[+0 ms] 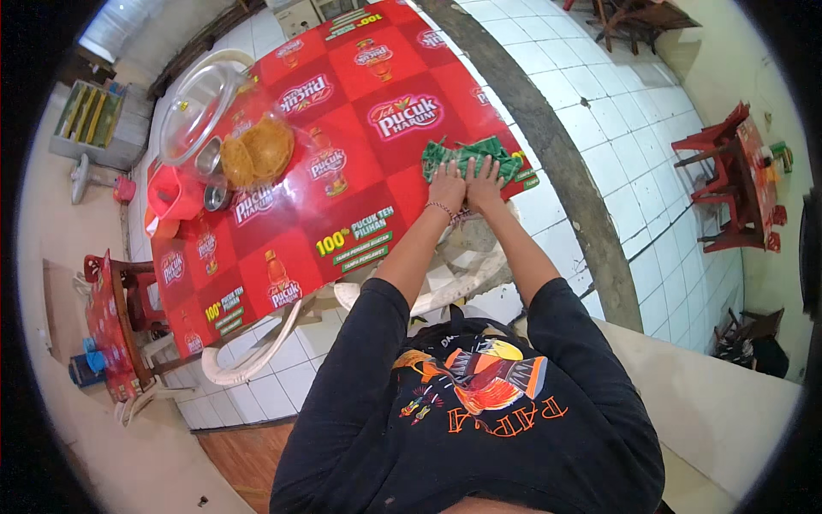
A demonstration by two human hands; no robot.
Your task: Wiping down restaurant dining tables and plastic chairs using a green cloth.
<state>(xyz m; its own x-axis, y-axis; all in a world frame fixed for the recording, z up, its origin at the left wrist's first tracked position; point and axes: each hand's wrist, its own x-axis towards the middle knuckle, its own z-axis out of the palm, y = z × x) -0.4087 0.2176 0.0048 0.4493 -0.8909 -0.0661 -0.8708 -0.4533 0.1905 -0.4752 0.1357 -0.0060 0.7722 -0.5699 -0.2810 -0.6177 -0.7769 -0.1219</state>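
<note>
A bunched green cloth (507, 168) lies on the red printed table cover (359, 138), close to the table's right-hand corner. Both hands are on it, side by side and nearly touching at the thumbs. My left hand (447, 187), with a braided bracelet at the wrist, holds the cloth down on its left half. Just to the right, my right hand (483, 184) presses the cloth with fingers stretched forward. The palms hide the cloth's near edge.
On the table's left are a clear plastic container (199, 112), round orange-brown crackers (260, 153) in clear plastic, small metal bowls (216, 196) and a red plastic holder (173, 191). White plastic chairs (257, 366) touch the near side. Other red tables (752, 173) stand beyond.
</note>
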